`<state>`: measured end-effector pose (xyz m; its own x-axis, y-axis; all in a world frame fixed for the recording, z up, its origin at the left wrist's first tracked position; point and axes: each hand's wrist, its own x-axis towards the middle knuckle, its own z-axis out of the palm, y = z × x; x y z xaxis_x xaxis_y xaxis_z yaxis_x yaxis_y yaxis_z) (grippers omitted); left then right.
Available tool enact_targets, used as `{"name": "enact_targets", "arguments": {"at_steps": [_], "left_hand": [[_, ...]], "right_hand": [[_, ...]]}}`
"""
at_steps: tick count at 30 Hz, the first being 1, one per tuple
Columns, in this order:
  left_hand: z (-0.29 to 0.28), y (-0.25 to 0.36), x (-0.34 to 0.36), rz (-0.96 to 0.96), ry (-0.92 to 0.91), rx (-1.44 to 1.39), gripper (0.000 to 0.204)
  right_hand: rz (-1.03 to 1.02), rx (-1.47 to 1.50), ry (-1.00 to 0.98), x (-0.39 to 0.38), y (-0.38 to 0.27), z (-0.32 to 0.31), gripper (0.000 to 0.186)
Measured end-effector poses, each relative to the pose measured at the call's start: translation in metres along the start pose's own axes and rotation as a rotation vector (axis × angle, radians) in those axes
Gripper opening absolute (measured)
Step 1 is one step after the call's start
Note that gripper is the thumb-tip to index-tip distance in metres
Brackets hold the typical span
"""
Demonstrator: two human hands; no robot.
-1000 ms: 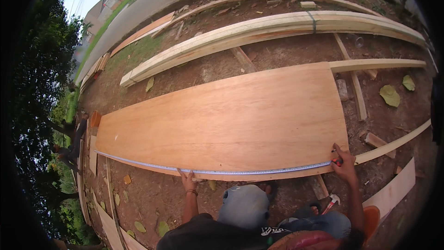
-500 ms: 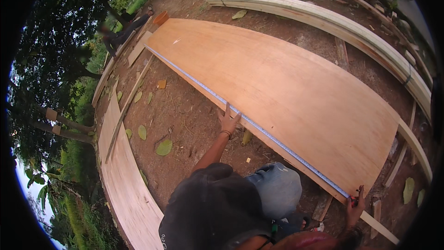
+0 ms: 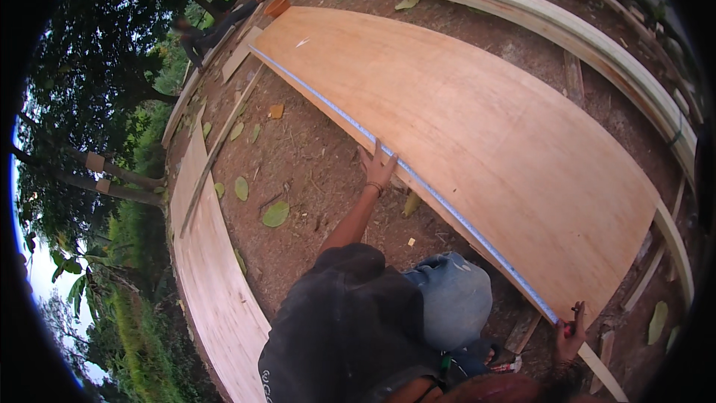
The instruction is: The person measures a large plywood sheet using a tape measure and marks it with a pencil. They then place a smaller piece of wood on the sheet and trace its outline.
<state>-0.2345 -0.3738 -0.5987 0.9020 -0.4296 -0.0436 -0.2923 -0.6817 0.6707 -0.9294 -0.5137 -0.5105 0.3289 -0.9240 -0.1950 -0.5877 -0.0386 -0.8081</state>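
A long sheet of plywood (image 3: 462,127) lies before me, raised a little off the ground on strips of wood. Along its near edge stretches the blade of a tape measure (image 3: 455,213), pale blue-white, reaching from the far left corner to the near right corner. My left hand (image 3: 380,169) rests on that edge about midway, fingers spread over the blade and holding nothing. At the near right corner my right hand (image 3: 570,339) is closed around the tape measure's red and dark case (image 3: 570,328), which the fingers partly cover.
Bundled pale timber (image 3: 522,11) lies beyond the sheet. To my left are another plywood panel (image 3: 212,246) and a thin wood strip (image 3: 224,142). An orange bucket (image 3: 277,6) stands at the far corner, near a seated person (image 3: 198,41). Leaves dot the dirt.
The whole view has shifted slightly, so the sheet sits higher and farther right in the picture. Both hands keep about the same places along the sheet's edge.
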Motion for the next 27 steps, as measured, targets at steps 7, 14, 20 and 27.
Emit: {"name": "enact_targets", "arguments": {"at_steps": [7,14,20,27], "left_hand": [[-0.013,0.005,0.025,-0.005,-0.013,0.203,0.094],[-0.015,0.028,0.04,-0.072,-0.075,0.251,0.093],[-0.019,0.055,0.054,-0.134,-0.136,0.448,0.096],[-0.008,0.069,0.073,-0.056,-0.156,0.535,0.091]], "right_hand": [[0.031,0.134,0.012,-0.011,-0.015,0.025,0.079],[0.057,0.114,0.029,-0.014,-0.031,0.039,0.077],[0.081,0.153,0.039,-0.011,-0.039,0.049,0.076],[0.067,0.159,0.061,-0.009,-0.037,0.051,0.074]]}}
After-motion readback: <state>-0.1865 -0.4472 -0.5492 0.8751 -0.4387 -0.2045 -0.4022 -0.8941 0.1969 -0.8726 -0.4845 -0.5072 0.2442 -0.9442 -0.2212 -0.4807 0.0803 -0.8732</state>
